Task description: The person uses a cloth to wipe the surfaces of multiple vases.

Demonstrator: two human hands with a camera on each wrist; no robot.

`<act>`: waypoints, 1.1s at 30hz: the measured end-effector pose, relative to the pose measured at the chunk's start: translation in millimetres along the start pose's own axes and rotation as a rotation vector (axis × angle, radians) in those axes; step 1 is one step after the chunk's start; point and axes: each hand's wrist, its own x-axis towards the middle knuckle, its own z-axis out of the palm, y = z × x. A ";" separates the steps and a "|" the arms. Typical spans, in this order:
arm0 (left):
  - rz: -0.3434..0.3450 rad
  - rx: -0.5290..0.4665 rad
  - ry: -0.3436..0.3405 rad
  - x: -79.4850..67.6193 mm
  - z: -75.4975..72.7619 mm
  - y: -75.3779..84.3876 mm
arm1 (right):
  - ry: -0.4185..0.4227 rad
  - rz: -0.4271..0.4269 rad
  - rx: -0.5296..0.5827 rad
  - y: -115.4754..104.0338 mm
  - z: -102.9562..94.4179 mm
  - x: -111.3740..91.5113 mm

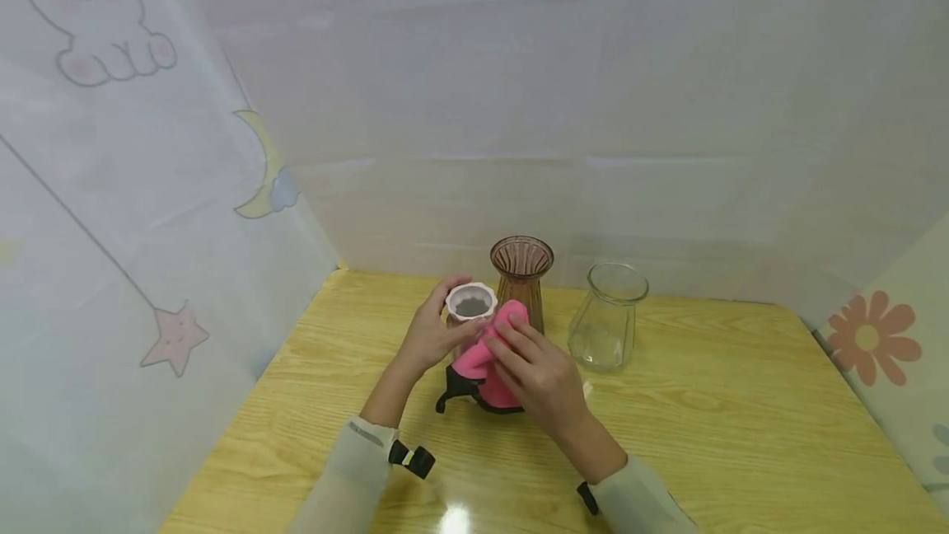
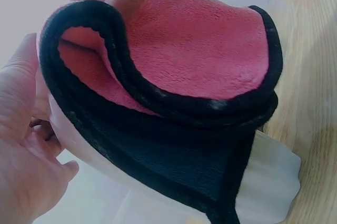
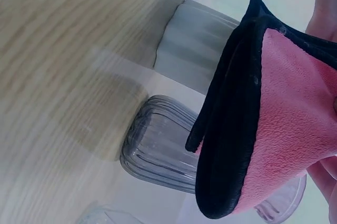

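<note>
ok, pink cloth (image 1: 502,391) in r fingers (image 1: 521,342), against white vase (image 3: 192,45)

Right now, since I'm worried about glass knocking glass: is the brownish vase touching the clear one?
Apart. The head view shows tabletop between the brownish vase and the clear vase, and their rims don't meet.

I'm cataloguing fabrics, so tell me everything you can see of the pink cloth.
The cloth is pink and plush-looking, with a dark side, black edging and a black tab at one corner. It is folded and bunched. The right hand grips it, apparently against the white vase; in the head view it partly hides the brown vase. Whether the left hand touches it is unclear.
</note>
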 end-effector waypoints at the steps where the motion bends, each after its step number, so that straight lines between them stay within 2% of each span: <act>1: -0.003 0.005 -0.001 0.1 -0.3 0.2 | -0.003 -0.001 0.004 0.2 1.2 -0.5; 7: -0.003 0.023 -0.011 2.7 -2.5 -0.8 | -0.018 0.013 0.006 -1.5 5.6 -5.1; 14: -0.003 -0.026 -0.036 5.1 -4.2 -4.7 | -0.028 0.050 0.010 -6.6 6.6 -11.8; 23: 0.008 -0.112 -0.081 7.2 -7.0 -7.5 | -0.094 0.088 0.019 -11.1 8.5 -24.6; 33: 0.015 -0.116 -0.109 8.7 -9.2 -5.6 | -0.147 0.143 0.037 -14.0 9.8 -32.3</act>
